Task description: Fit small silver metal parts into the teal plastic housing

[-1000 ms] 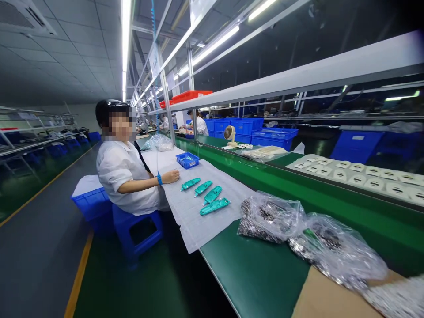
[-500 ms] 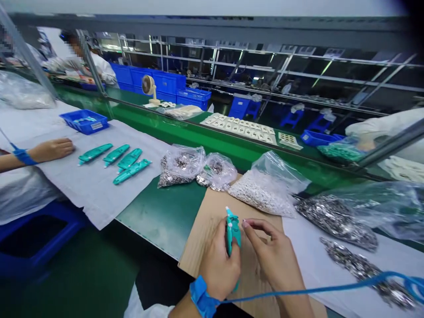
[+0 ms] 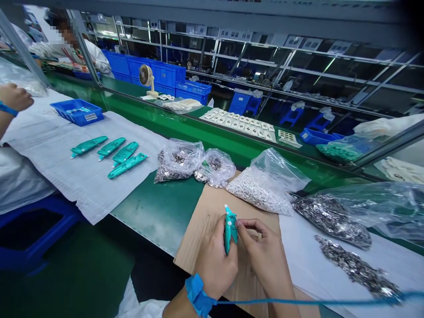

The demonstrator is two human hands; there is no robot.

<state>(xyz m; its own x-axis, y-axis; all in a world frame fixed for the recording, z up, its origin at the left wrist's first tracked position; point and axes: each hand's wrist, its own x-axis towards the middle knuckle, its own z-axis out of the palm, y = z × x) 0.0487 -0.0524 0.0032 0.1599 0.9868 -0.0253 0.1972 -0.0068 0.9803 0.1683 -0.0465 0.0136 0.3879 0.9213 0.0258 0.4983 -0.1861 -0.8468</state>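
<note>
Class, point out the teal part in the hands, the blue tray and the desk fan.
teal part (image 3: 229, 227): head view, on its body above the left hand.
blue tray (image 3: 86, 118): head view, on its front wall.
desk fan (image 3: 144, 75): head view, on its round grille.

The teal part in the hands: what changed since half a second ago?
The right hand moved in, its fingers now at the teal part. The co-worker's hand lifted off the white sheet. The left hand still grips the part; the bags stayed.
</note>
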